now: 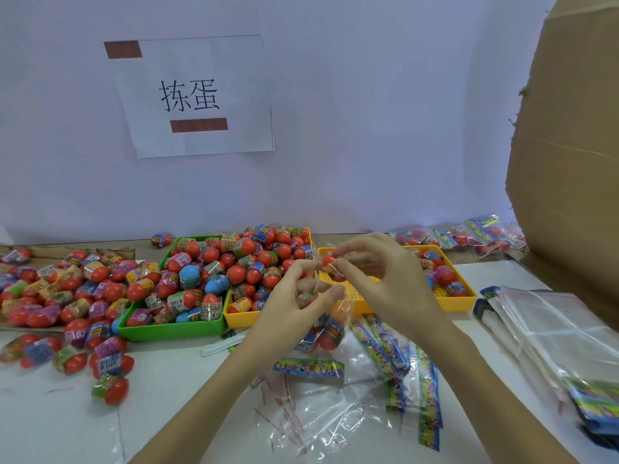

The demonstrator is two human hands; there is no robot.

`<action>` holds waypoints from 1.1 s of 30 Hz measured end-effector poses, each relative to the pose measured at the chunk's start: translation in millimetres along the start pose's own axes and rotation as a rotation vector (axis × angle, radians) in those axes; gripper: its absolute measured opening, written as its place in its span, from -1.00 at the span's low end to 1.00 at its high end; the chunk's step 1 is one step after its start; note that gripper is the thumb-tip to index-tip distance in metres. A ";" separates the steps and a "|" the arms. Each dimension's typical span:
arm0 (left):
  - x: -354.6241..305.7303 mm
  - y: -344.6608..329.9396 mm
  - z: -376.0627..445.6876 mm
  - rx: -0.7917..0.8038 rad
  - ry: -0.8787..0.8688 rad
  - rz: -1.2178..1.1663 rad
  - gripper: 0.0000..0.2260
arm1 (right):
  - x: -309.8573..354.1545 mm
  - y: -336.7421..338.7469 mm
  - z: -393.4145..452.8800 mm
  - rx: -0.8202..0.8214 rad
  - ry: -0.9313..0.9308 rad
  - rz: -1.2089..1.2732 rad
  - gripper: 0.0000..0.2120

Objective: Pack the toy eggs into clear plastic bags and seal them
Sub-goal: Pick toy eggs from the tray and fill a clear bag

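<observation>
Both my hands are raised over the table's middle. My left hand (pixel 291 296) pinches the mouth of a clear plastic bag (pixel 330 329) that hangs down with toy eggs inside it. My right hand (pixel 378 279) pinches a red toy egg (pixel 330 261) at the bag's opening, just above my left fingers. Several loose toy eggs (pixel 67 289), red with bright wrapped bands, cover the table's left side. More eggs fill a green tray (pixel 167 328) and a yellow tray (pixel 239 321).
A second yellow tray (pixel 465 301) holds a few eggs behind my right hand. Empty clear bags (pixel 321 420) and colourful header strips (pixel 425 380) lie in front. A stack of bags (pixel 549 333) sits right, packed bags (pixel 469 236) at the back, a cardboard box (pixel 569 145) far right.
</observation>
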State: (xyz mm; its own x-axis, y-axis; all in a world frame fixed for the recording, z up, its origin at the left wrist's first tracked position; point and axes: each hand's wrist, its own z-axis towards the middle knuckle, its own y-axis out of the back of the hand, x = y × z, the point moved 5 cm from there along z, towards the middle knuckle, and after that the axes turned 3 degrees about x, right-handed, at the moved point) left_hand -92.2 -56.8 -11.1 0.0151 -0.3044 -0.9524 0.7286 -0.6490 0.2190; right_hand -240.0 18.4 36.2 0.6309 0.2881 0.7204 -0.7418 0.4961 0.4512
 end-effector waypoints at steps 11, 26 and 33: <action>-1.7 3.3 0.6 -0.020 -0.060 -0.011 -0.68 | 7.2 -9.5 -3.5 0.147 0.162 -0.242 -0.70; -7.8 2.7 -1.3 -0.028 -0.127 0.021 -0.76 | 1.7 -8.9 -3.5 0.109 0.027 -0.251 -0.47; -2.4 8.2 1.6 -0.092 -0.091 0.028 -0.83 | -5.2 5.1 -0.1 -0.074 -0.114 -0.133 -0.75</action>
State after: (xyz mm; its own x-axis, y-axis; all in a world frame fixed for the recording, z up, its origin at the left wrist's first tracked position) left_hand -87.4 -62.5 -6.7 -0.0227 -0.3867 -0.9219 0.7888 -0.5735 0.2211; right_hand -247.1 19.5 34.7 0.6891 0.1233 0.7141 -0.6323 0.5837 0.5094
